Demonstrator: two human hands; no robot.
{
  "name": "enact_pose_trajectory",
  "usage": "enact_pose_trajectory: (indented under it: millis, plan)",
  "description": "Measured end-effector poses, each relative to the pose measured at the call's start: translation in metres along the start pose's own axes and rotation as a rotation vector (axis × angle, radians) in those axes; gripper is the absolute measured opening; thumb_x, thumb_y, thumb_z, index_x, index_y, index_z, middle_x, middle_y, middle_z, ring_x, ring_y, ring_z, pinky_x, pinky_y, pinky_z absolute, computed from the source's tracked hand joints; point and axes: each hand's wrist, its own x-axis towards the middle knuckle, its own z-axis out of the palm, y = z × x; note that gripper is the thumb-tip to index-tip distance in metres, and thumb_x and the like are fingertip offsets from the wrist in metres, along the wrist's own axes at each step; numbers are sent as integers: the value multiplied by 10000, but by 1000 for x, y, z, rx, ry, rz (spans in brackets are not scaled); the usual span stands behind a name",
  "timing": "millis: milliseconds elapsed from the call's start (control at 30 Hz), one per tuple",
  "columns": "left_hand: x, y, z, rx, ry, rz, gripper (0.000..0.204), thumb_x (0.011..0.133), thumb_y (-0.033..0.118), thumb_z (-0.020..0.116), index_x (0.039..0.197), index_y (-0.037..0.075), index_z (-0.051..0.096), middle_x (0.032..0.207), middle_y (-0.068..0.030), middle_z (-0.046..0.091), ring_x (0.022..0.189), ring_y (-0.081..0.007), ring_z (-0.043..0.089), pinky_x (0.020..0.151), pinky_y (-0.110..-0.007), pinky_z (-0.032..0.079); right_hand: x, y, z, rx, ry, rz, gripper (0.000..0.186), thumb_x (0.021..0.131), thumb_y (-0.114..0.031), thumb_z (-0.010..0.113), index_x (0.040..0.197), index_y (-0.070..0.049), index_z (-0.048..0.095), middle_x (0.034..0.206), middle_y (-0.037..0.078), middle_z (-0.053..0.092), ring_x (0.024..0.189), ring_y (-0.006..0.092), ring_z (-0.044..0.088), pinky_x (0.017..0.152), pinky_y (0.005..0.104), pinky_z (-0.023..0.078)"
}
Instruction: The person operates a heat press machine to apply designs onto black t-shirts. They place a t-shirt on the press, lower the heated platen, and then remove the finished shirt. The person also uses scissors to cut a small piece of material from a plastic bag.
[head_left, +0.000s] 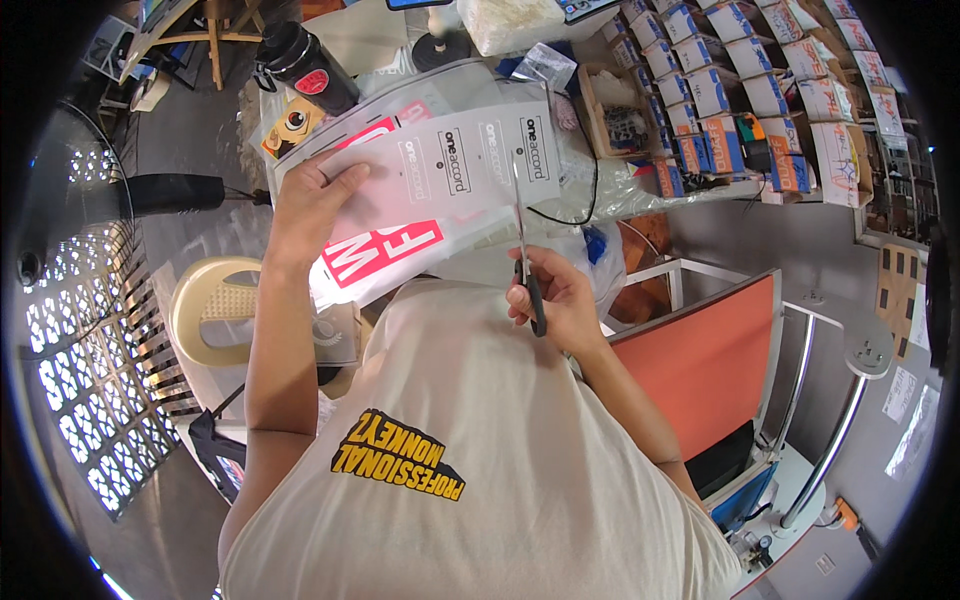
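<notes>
Head view: the left hand (312, 205) is clamping a translucent label sheet (428, 168) at its left end, above a pink-and-white sheet (395, 252); the right hand (562, 302) is gripping scissors (534, 298), whose blades are meeting the label sheet's right part.

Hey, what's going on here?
Someone's left hand holds the left end of a pale printed sheet. The right hand holds scissors with black handles, and their blades reach up over the sheet, between its last two printed boxes. I can't tell how far any cut goes. A pink-and-white sheet lies underneath.
</notes>
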Motion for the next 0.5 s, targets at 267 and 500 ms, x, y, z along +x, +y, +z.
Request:
enact_pose_trajectory:
  millis: [267, 500]
  plan:
    - [-3, 1, -3, 28, 32, 29, 261, 991, 182, 681, 1138, -31, 707, 963, -54, 748, 700, -74, 635, 627, -229, 525, 10, -2, -5, -118, -48, -38, 468, 892, -139, 806, 1294, -15, 599, 822, 32, 635, 616, 104, 633, 533, 255, 514]
    - [1, -6, -2, 58, 23, -31, 191, 988, 92, 640, 1113, -35, 711, 983, -62, 758, 685, -89, 662, 655, -248, 545, 20, -8, -5, -82, -19, 4, 481, 861, -186, 852, 1248, -19, 619, 734, 6, 620, 595, 73, 599, 493, 238, 469]
